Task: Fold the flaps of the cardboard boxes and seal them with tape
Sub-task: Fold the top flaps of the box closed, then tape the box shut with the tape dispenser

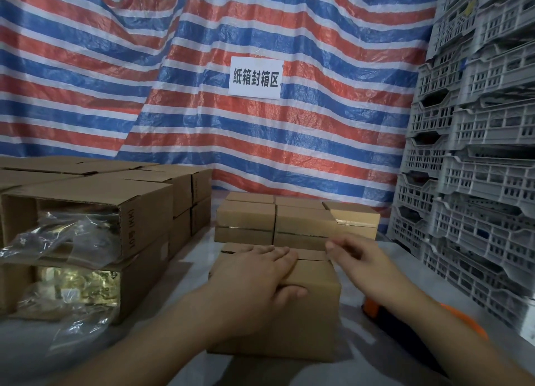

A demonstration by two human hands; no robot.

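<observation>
A small brown cardboard box (312, 313) stands on the table in front of me, its top flaps folded down with a seam across the far part. My left hand (257, 278) lies flat on the box top, fingers straight, thumb over the near edge. My right hand (359, 255) hovers at the box's far right corner, blurred, fingers loosely extended and holding nothing. An orange and black tape dispenser (373, 309) lies on the table to the right of the box, mostly hidden behind my right forearm.
Several taped boxes (295, 220) sit in rows behind the box. Stacked open cartons (86, 229) with gold packets in plastic stand at the left. Grey plastic crates (474, 183) tower on the right. A striped tarp with a white sign (256, 77) hangs behind.
</observation>
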